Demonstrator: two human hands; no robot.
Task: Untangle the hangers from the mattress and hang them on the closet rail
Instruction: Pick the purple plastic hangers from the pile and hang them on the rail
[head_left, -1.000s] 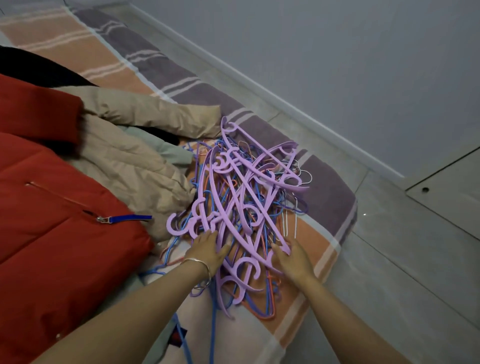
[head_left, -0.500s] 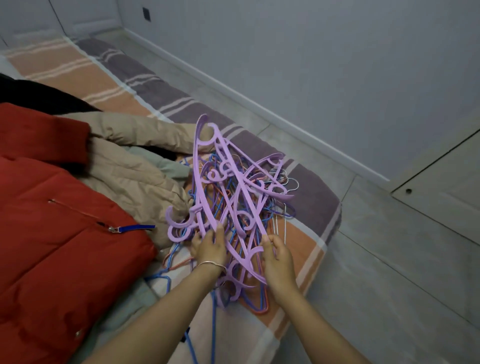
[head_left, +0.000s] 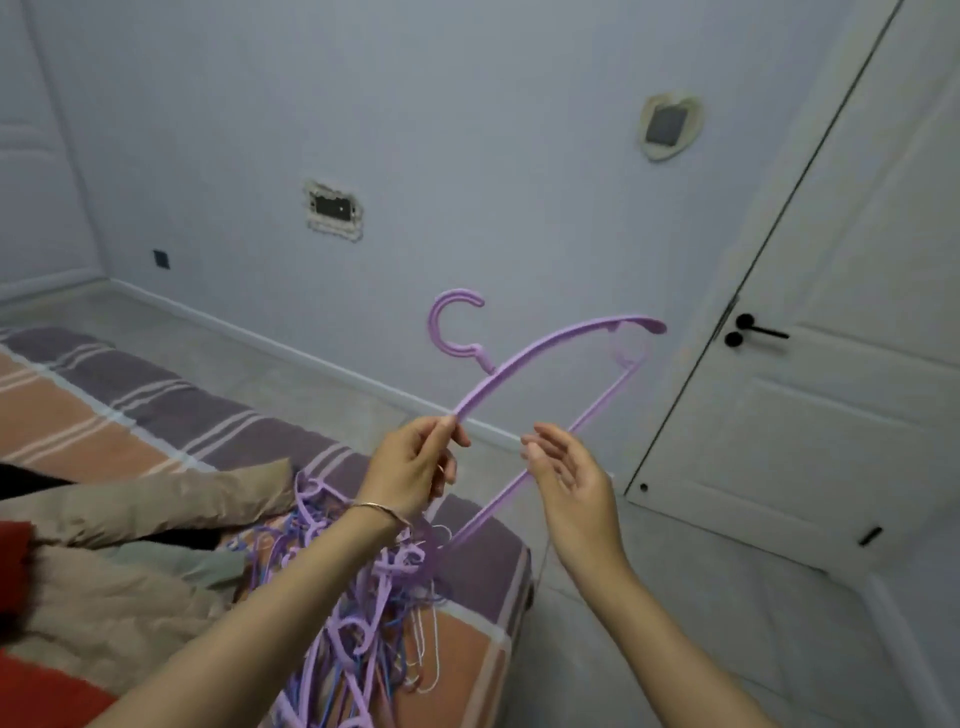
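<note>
1. Lilac plastic hanger with curled hook (head_left: 545, 345): held in the air above the heap, probably to free it from the tangle.
2. Left hand (head_left: 410, 467): raised, pinching the hanger's shoulder tip.
3. Right hand (head_left: 571, 483): fingers loose and spread at the bottom bar; contact unclear.
4. Tangled purple, blue and white hangers (head_left: 358, 639): on the striped mattress (head_left: 483, 556) corner.

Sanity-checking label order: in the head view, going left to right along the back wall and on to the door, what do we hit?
dark wall socket → open wall box → hook of the lifted purple hanger → grey wall plate → black door handle
</note>
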